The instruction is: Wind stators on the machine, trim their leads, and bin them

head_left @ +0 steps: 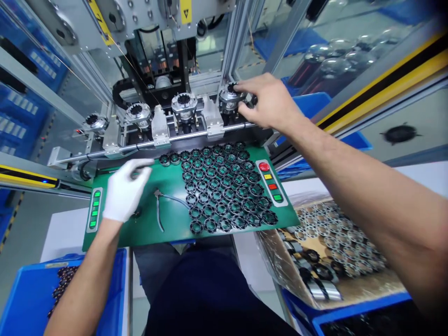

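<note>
My right hand (266, 100) is bare and reaches to the rightmost round metal fixture (228, 103) on the machine. Its fingertips are at the black toothed ring on top, and the thumb is lower at the fixture's side. My left hand (124, 189), in a white glove, hovers above the left part of the green work board (175, 212). Its thumb and forefinger curl around something dark that I cannot make out. Rows of black ring-shaped cores (220, 186) cover the board's right half. Open-handled cutting pliers (164, 200) lie between the left hand and these rows.
Three more fixtures, including one at centre (184, 105), line the rail. Button panels (94, 210) flank the board, with a red stop button (263, 166) at right. A carton (276, 261) of metal rings stands lower right; a blue bin (119, 284) sits lower left.
</note>
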### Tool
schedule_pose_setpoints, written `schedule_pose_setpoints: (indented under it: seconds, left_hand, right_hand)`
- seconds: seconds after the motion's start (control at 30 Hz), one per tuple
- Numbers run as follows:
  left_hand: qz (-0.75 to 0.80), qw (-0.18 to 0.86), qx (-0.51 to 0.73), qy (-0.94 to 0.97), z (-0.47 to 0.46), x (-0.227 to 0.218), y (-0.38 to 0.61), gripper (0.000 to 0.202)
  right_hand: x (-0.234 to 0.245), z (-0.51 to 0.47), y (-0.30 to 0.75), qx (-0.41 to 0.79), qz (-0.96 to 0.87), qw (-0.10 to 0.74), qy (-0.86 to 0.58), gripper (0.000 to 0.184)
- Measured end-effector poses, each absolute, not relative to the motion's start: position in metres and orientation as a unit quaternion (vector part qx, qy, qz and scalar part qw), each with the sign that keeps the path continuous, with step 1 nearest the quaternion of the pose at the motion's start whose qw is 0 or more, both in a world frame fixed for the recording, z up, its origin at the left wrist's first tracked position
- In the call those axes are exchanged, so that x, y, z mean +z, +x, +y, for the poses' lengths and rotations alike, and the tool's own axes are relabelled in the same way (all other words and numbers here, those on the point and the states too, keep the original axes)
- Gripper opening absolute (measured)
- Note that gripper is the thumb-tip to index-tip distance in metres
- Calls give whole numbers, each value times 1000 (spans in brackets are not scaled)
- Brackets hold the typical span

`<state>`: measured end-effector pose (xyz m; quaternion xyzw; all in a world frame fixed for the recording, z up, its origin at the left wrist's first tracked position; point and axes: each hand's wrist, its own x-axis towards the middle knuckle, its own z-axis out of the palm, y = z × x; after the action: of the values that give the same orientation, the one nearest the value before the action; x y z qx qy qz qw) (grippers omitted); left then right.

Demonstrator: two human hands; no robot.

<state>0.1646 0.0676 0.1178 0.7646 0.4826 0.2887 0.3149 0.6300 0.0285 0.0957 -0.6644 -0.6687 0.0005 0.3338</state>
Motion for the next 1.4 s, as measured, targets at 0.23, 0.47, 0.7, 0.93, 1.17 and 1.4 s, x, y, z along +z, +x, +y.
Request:
schedule_pose_setpoints:
  seconds: [0.23, 0.47, 0.7, 0.93, 1.17, 1.4]
  left_hand:
    - [488, 65, 277, 825, 201, 149, 109, 81]
    - [513, 61, 137, 845, 240, 159, 99, 72]
    - [433, 12, 149, 889, 203, 177, 179, 62]
    - [430, -5, 323, 843, 106, 140, 121, 65]
    - [669, 143, 383, 620, -8, 35, -24, 76]
    - [727, 195, 249, 609, -16, 15, -1, 120]
  right_hand:
    - [91, 30, 620, -24, -692, 325, -644, 70]
    - [120, 28, 601, -52, -679, 182, -709, 71]
    - [146, 79, 483, -68, -700, 165, -691, 78]
    - [148, 69, 498, -37, -690, 183, -699, 84]
    - [146, -21, 563, -6, -664, 269, -697, 77]
    - [70, -171, 558, -53, -540, 405, -736, 47]
